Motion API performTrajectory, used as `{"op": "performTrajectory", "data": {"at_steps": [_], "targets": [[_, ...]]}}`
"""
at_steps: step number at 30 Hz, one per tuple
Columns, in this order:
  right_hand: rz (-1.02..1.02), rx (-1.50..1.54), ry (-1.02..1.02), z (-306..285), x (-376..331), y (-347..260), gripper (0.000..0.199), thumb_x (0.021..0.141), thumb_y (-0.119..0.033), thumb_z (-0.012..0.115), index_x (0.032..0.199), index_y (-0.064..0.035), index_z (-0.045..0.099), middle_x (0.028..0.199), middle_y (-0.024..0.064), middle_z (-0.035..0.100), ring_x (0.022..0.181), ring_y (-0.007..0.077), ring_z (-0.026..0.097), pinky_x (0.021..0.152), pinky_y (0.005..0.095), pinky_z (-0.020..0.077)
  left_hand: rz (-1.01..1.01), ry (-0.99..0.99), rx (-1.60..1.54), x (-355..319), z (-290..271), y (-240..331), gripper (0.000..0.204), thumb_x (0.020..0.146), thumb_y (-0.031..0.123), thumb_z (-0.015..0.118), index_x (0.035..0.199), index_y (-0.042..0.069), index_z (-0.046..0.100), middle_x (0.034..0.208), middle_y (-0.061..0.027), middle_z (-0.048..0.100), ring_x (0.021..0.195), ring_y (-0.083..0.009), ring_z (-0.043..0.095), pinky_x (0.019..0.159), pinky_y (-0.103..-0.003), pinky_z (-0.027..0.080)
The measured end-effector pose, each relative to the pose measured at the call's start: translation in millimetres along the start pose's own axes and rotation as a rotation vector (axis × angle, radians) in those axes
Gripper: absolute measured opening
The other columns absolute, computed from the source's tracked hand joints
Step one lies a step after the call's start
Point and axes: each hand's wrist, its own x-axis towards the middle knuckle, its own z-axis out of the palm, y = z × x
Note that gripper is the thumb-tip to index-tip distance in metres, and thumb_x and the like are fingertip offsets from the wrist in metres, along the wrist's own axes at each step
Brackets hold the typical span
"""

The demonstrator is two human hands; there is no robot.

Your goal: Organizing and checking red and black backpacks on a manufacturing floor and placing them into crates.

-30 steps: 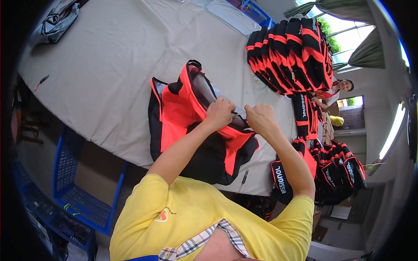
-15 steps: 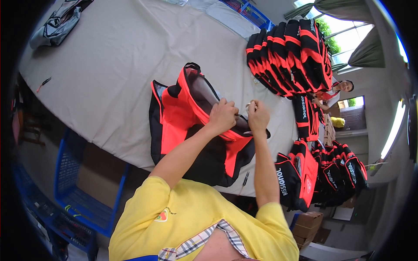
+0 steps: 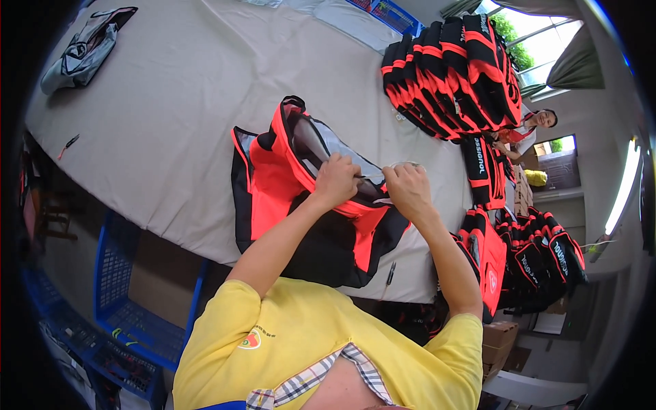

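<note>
A black and bright orange-red bag [image 3: 273, 212] lies on the table before me, its long zip-edged opening gaping to bare a grey lining. My left hand [image 3: 337, 180] is closed at the near side of this opening, gripping the bag's edge; a short dark bit shows at its fingertips. To its right, my right hand [image 3: 408, 188] is held in a pinch over the right end of the opening. Something pale and curved [image 3: 413, 165] shows just beyond its knuckles; what the fingers hold is hidden.
A pale cloth covers the large table [image 3: 184, 102]. Similar bags [image 3: 447, 82] are stacked at the far right, near a person [image 3: 526, 133]. A grey bag [image 3: 85, 58] lies far left. Small dark tools [image 3: 390, 273] lie near the edges. A blue crate [image 3: 113, 273] stands at the left.
My right hand has turned over and come down onto the bag's opening. My left hand has shifted slightly left. The view has tilted a little.
</note>
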Motion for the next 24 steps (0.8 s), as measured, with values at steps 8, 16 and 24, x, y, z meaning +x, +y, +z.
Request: {"op": "performTrajectory", "data": {"at_steps": [8, 16, 24], "targets": [[0.396, 0.120, 0.238, 56, 14, 0, 0.012, 0.088, -0.018, 0.059, 0.094, -0.0090, 0.065, 0.083, 0.0083, 0.066, 0.082, 0.0302, 0.066, 0.070, 0.0460, 0.0514, 0.052, 0.069, 0.000, -5, -1, 21, 0.008, 0.078, 0.015, 0.075, 0.082, 0.009, 0.073, 0.092, -0.0101, 0.064, 0.099, -0.0341, 0.058, 0.082, -0.046, 0.052], [0.132, 0.099, -0.074, 20, -8, 8, 0.020, 0.088, -0.011, 0.060, 0.107, -0.0087, 0.067, 0.090, 0.0100, 0.069, 0.087, 0.0296, 0.067, 0.076, 0.0429, 0.0530, 0.023, 0.012, 0.014, -10, -1, 3, 0.013, 0.077, 0.020, 0.079, 0.085, 0.010, 0.076, 0.092, -0.0083, 0.065, 0.101, -0.0317, 0.059, 0.082, -0.045, 0.051], [0.074, 0.040, -0.040, 18, -23, 7, 0.021, 0.084, -0.012, 0.063, 0.104, -0.0087, 0.066, 0.089, 0.0074, 0.069, 0.085, 0.0260, 0.067, 0.075, 0.0405, 0.0521, 0.072, 0.069, 0.006, -6, -2, 8, 0.008, 0.075, 0.011, 0.077, 0.080, 0.008, 0.072, 0.088, -0.0096, 0.063, 0.094, -0.0340, 0.058, 0.079, -0.045, 0.051]]}}
